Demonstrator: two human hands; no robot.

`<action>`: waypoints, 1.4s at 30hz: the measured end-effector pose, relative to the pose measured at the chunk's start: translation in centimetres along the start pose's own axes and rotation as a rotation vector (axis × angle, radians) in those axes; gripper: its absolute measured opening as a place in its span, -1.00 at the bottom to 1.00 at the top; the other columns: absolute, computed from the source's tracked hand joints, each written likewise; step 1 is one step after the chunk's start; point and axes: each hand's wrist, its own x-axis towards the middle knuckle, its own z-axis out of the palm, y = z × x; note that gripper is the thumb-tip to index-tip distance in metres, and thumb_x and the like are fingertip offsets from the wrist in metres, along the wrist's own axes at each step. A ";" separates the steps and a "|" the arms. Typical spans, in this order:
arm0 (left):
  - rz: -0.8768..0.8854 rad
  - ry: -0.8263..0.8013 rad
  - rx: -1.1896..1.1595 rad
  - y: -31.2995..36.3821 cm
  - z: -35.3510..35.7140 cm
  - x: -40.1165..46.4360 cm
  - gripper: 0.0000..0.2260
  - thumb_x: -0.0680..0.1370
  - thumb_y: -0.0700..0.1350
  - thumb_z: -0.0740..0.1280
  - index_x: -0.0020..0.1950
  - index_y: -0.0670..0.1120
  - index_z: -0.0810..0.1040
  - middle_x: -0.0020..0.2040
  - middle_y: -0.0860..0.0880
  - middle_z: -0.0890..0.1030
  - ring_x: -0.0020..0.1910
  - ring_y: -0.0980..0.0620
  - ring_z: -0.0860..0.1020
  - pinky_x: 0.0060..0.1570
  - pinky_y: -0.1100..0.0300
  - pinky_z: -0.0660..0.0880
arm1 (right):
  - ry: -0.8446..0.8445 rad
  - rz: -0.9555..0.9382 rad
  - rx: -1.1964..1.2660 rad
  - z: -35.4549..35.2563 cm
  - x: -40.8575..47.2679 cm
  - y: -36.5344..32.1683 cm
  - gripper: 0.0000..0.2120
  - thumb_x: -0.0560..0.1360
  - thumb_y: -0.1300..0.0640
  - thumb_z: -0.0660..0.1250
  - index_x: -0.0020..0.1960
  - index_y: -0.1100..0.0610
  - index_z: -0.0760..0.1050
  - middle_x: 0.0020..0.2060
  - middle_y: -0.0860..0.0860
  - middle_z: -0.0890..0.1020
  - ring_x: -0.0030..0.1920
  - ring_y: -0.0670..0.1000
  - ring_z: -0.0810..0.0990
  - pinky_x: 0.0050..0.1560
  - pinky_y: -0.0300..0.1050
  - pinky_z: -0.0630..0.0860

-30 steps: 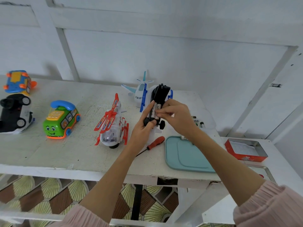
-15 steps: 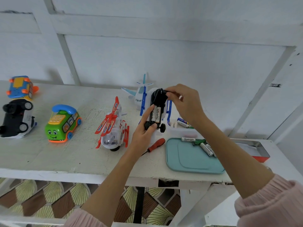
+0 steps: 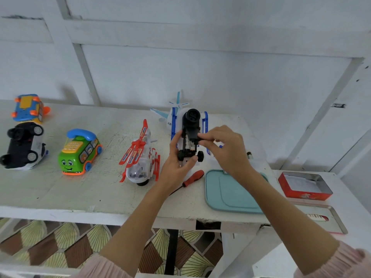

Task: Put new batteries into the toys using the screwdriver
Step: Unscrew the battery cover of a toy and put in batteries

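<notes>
Closing the battery bay: left hand [image 3: 178,163] grips the upturned black toy [image 3: 189,135] above the tabletop [image 3: 80,189], 2 cells seated; right hand [image 3: 224,149] pinches its cover. Next, likely: seat cover, fetch screwdriver [image 3: 192,178].

Bright, even daylight; soft shadows; edges bowed.

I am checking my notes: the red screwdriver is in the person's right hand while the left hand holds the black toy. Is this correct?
Not quite. The head view shows the red screwdriver lying on the table; the right hand pinches the black toy, which the left hand holds.
</notes>
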 end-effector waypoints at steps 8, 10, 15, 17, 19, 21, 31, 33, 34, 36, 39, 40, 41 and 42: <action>-0.003 0.017 -0.054 0.3 0.0 -0.1 -0.47 0.53 0.04 0.22 0.39 0.30 0.03 0.27 0.36 0.39 0.22 0.34 0.46 0.11 0.47 0.38 | -0.036 -0.027 -0.051 1.8 -0.7 0.9 -0.85 0.34 0.21 0.44 -0.09 0.19 0.66 -0.27 0.03 0.67 -0.21 0.10 0.54 -0.23 -0.02 0.53; -0.001 0.026 -0.047 0.1 0.1 0.0 -0.49 0.54 0.06 0.19 0.42 0.24 0.05 0.31 0.27 0.34 0.24 0.35 0.44 0.13 0.48 0.37 | -0.046 -0.024 -0.065 2.0 -0.8 0.9 -0.84 0.35 0.21 0.43 -0.08 0.19 0.66 -0.27 0.03 0.67 -0.21 0.09 0.53 -0.24 -0.07 0.51; 0.008 0.062 -0.020 -0.4 0.3 0.3 -0.51 0.55 0.15 0.14 0.44 0.28 0.02 0.36 0.16 0.36 0.28 0.18 0.45 0.29 0.29 0.37 | -0.056 0.014 -0.065 2.1 -1.0 1.2 -0.85 0.37 0.23 0.43 -0.06 0.18 0.66 -0.26 0.03 0.66 -0.21 0.07 0.52 -0.21 -0.19 0.44; 0.013 0.079 -0.034 -0.5 0.3 0.3 -0.53 0.56 0.08 0.13 0.42 0.30 0.05 0.36 0.11 0.39 0.24 0.13 0.48 0.28 0.23 0.40 | -0.067 0.011 -0.062 2.2 -1.0 1.1 -0.86 0.37 0.22 0.42 -0.07 0.18 0.66 -0.26 0.04 0.65 -0.21 0.05 0.52 -0.21 -0.14 0.47; 0.022 0.095 -0.059 -0.5 0.3 0.3 -0.55 0.56 0.03 0.14 0.40 0.33 0.09 0.30 0.18 0.41 0.18 0.12 0.52 0.23 0.22 0.45 | -0.073 0.011 -0.064 2.3 -1.0 1.0 -0.86 0.38 0.21 0.41 -0.08 0.19 0.66 -0.26 0.05 0.65 -0.21 0.05 0.53 -0.22 -0.08 0.50; 0.028 0.111 -0.083 -0.6 0.4 0.3 -0.55 0.56 -0.02 0.14 0.38 0.34 0.12 0.24 0.25 0.43 0.11 0.10 0.56 0.18 0.17 0.50 | -0.079 0.018 -0.066 2.3 -1.1 0.9 -0.86 0.39 0.21 0.41 -0.07 0.19 0.66 -0.25 0.05 0.65 -0.20 0.06 0.53 -0.21 -0.07 0.51; -0.022 0.115 -0.152 -0.8 0.5 0.5 -0.53 0.65 -0.26 0.10 0.43 0.20 0.14 0.14 0.42 0.43 0.04 0.30 0.54 0.11 0.23 0.50 | -0.162 -0.004 -0.096 2.2 -1.5 0.9 -0.82 0.43 0.17 0.32 -0.05 0.21 0.64 -0.19 0.05 0.64 -0.14 0.01 0.49 -0.13 -0.31 0.37; -0.021 0.111 -0.155 -0.6 0.5 0.5 -0.53 0.65 -0.27 0.09 0.42 0.19 0.15 0.19 0.34 0.41 0.07 0.29 0.54 0.13 0.23 0.49 | -0.174 -0.004 -0.096 2.1 -1.5 0.9 -0.81 0.43 0.17 0.32 -0.03 0.21 0.64 -0.18 0.05 0.65 -0.13 0.01 0.49 -0.11 -0.36 0.34; -0.018 0.110 -0.158 -0.5 0.5 0.5 -0.54 0.65 -0.27 0.09 0.43 0.19 0.14 0.22 0.29 0.40 0.09 0.27 0.54 0.15 0.23 0.49 | -0.180 -0.007 -0.099 2.0 -1.5 0.9 -0.80 0.43 0.17 0.32 -0.01 0.21 0.63 -0.17 0.05 0.65 -0.13 0.00 0.50 -0.09 -0.37 0.33; -0.012 0.112 -0.168 -0.5 0.3 0.6 -0.54 0.65 -0.27 0.10 0.43 0.17 0.14 0.30 0.19 0.37 0.15 0.24 0.53 0.20 0.22 0.47 | -0.204 -0.003 -0.089 1.6 -1.5 0.9 -0.78 0.44 0.18 0.33 0.05 0.20 0.62 -0.11 0.04 0.66 -0.09 -0.02 0.49 -0.04 -0.39 0.32; -0.019 0.124 -0.174 -0.5 0.0 1.0 -0.53 0.63 -0.20 0.17 0.41 0.24 0.14 0.31 0.16 0.40 0.20 0.13 0.53 0.25 0.15 0.46 | -0.254 0.073 -0.024 1.0 -1.7 1.1 -0.71 0.47 0.26 0.33 0.18 0.13 0.56 -0.01 -0.02 0.65 -0.04 -0.09 0.48 -0.01 -0.42 0.35; -0.017 0.129 -0.167 -0.4 -0.1 1.0 -0.51 0.61 -0.18 0.21 0.40 0.24 0.14 0.26 0.23 0.44 0.18 0.14 0.54 0.23 0.19 0.47 | -0.238 0.089 -0.009 0.9 -1.8 1.2 -0.68 0.47 0.29 0.32 0.21 0.12 0.53 -0.01 -0.05 0.64 -0.05 -0.10 0.47 -0.02 -0.40 0.36; -0.010 0.132 -0.155 -0.3 -0.2 1.2 -0.48 0.59 -0.18 0.25 0.41 0.23 0.13 0.20 0.32 0.45 0.13 0.21 0.56 0.17 0.28 0.49 | -0.196 0.095 -0.004 0.8 -1.9 1.5 -0.66 0.47 0.32 0.30 0.21 0.12 0.53 -0.04 -0.06 0.65 -0.06 -0.11 0.47 -0.02 -0.38 0.38; -0.005 0.136 -0.139 -0.2 -0.2 1.4 -0.45 0.57 -0.19 0.29 0.43 0.20 0.12 0.12 0.41 0.46 0.07 0.27 0.57 0.08 0.37 0.49 | -0.143 0.100 -0.007 0.8 -2.1 1.8 -0.68 0.47 0.33 0.29 0.19 0.13 0.54 -0.07 -0.06 0.65 -0.08 -0.10 0.48 -0.04 -0.34 0.40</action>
